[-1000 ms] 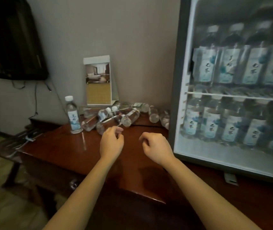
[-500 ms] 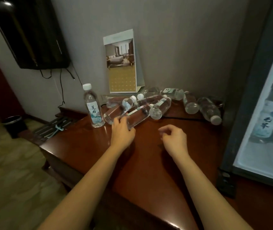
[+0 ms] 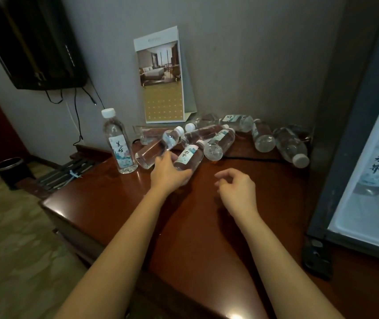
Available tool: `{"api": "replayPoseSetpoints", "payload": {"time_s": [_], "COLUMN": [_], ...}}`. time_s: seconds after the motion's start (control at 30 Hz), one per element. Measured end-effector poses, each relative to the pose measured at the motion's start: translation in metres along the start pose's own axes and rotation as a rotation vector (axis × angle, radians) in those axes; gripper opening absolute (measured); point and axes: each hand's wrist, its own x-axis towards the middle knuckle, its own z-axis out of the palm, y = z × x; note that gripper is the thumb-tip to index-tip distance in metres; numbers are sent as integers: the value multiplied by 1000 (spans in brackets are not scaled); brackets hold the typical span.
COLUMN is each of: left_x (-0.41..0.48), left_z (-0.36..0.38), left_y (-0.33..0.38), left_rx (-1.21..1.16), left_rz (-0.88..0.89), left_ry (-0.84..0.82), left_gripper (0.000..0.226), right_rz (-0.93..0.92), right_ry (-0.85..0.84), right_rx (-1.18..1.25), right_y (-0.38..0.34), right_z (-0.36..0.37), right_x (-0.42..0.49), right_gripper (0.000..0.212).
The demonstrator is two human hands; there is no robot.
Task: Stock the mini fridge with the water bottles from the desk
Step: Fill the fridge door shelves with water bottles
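Observation:
Several clear water bottles with white caps lie in a heap at the back of the dark wooden desk (image 3: pixel 206 226). One bottle (image 3: pixel 118 141) stands upright to the left of the heap. My left hand (image 3: pixel 166 172) wraps around the lower end of a lying bottle (image 3: pixel 187 157) at the front of the heap. My right hand (image 3: pixel 236 189) hovers over the desk to the right, fingers loosely curled and holding nothing. The mini fridge (image 3: pixel 354 134) stands at the right edge, its glass door showing a labelled bottle (image 3: pixel 377 166) inside.
A tall calendar card (image 3: pixel 162 77) leans on the wall behind the heap. A dark television (image 3: pixel 32 42) hangs upper left with cables below. A black bin (image 3: pixel 13 169) and a slatted rack (image 3: pixel 66 171) sit left of the desk. The fridge hinge (image 3: pixel 317 256) juts out low right.
The view has swung left and closer to the desk, so the fridge now shows only at the right edge. My left hand has reached forward and closed on a lying bottle.

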Motion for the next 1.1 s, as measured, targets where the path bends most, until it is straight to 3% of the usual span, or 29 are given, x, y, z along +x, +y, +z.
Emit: {"api": "replayPoseSetpoints", "payload": {"time_s": [0.1,0.17,0.27,0.33,0.4,0.5,0.63,0.83,0.93,1.1], "left_x": [-4,-9,-25,-38,-50,-58,-68,-97,-106,-115], "left_z": [-7,-12,-21,-19,-14,-11,-17,-4,9,11], "left_y": [5,7,7,3,0,0,2,-1,-1,-3], "left_rx": [-11,-60,-111,-193,-264,-116,-73,-592,-695,-784], "left_rz": [-106,-142,-156,-120,-61,60,140,181,195,176], "left_ry": [-157,-297,-522,-581,-570,-486,-428,-342,-263,-226], "left_gripper": [68,64,64,57,64,90,83,69,67,76], "right_rz": [33,73,118,126,121,140,97,10,-50,-147], "right_ry": [-60,-113,-197,-242,-227,-223,-257,-297,-330,-482], "right_rx": [16,20,37,77,110,241,453,694,764,650], "right_y": [2,3,2,-1,-1,3,1,-10,-15,-16], "right_z": [2,3,5,4,2,-4,-9,-11,-16,-19], "right_x": [0,1,-1,-4,-6,-9,-20,-27,-27,-26], "right_gripper": [21,18,32,36,35,38,57,64,55,46]}}
